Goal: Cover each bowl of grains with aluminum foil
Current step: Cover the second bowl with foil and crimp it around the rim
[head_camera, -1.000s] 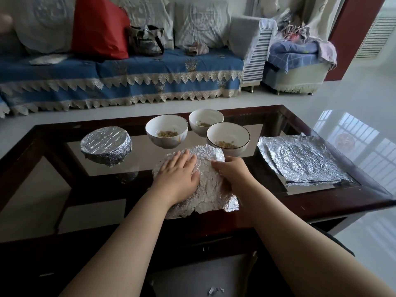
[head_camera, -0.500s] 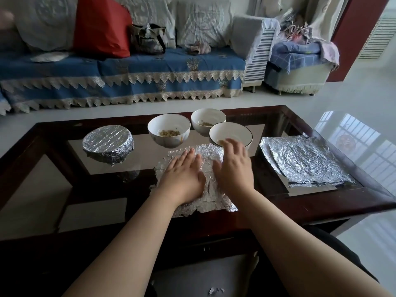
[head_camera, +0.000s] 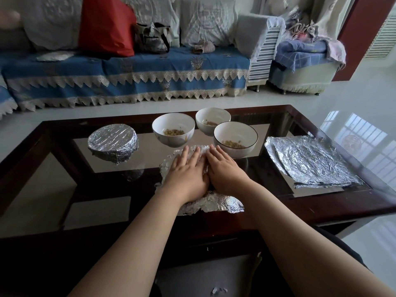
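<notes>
Three open white bowls hold grains: a left bowl [head_camera: 173, 129], a far bowl [head_camera: 213, 121] and a right bowl [head_camera: 235, 138]. A fourth bowl [head_camera: 113, 142] at the left is wrapped in foil. A crumpled foil sheet [head_camera: 214, 204] lies flat on the table in front of the bowls. My left hand [head_camera: 186, 174] and my right hand [head_camera: 225, 172] lie side by side on it, palms down, fingers straight, pressing it flat.
The glass-topped coffee table [head_camera: 334, 202] has a dark wooden frame. A stack of foil sheets [head_camera: 310, 161] lies at its right. A blue-covered sofa [head_camera: 128, 71] with a red cushion stands beyond. Foil scraps [head_camera: 218, 290] lie on the floor near me.
My right hand has gone from the sheet's right edge to lie flat beside my left hand. Both hands have slid a little toward the bowls.
</notes>
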The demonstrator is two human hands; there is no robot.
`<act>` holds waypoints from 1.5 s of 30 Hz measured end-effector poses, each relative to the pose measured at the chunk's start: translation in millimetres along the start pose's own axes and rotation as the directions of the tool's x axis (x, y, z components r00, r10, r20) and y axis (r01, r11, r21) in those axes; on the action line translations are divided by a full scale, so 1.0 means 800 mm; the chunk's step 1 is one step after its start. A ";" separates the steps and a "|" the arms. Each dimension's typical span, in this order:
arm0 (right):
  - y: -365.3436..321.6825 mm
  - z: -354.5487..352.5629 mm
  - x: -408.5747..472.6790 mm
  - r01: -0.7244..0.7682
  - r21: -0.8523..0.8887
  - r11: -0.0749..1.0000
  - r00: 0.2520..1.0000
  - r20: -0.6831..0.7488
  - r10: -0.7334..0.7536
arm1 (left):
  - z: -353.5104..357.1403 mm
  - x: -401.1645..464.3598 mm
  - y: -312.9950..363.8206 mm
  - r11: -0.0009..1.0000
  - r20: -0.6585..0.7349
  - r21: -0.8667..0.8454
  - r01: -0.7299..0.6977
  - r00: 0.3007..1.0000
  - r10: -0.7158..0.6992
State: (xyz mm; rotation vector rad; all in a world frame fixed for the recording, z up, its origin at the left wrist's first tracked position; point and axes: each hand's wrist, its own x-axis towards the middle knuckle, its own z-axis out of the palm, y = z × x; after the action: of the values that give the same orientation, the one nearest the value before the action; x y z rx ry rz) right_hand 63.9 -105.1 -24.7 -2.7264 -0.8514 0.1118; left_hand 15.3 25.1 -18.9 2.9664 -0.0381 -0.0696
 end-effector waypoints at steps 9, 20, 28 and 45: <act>-0.002 -0.006 0.007 -0.092 0.369 0.925 0.988 -0.083 0.131 | -0.002 -0.002 -0.001 1.000 -0.036 0.031 0.002 0.999 -0.001; -0.004 -0.004 -0.007 -0.084 0.515 0.853 0.986 -0.082 0.146 | 0.004 -0.006 -0.002 0.999 -0.072 0.043 -0.013 0.997 0.016; 0.032 0.034 -0.043 0.284 0.053 0.957 0.892 -0.381 -0.244 | 0.003 -0.008 -0.003 0.999 -0.056 0.041 0.000 0.998 0.003; 0.039 0.045 -0.034 0.430 0.107 0.897 0.804 -0.497 -0.326 | 0.022 -0.029 -0.014 0.889 -0.788 -0.258 -0.378 0.615 0.032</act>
State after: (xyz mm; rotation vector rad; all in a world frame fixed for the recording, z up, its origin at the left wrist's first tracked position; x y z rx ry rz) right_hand 53.4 -136.4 -68.2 -2.1787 -1.1319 -0.4930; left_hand -8.2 34.1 -37.1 2.3025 -0.2308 1.0907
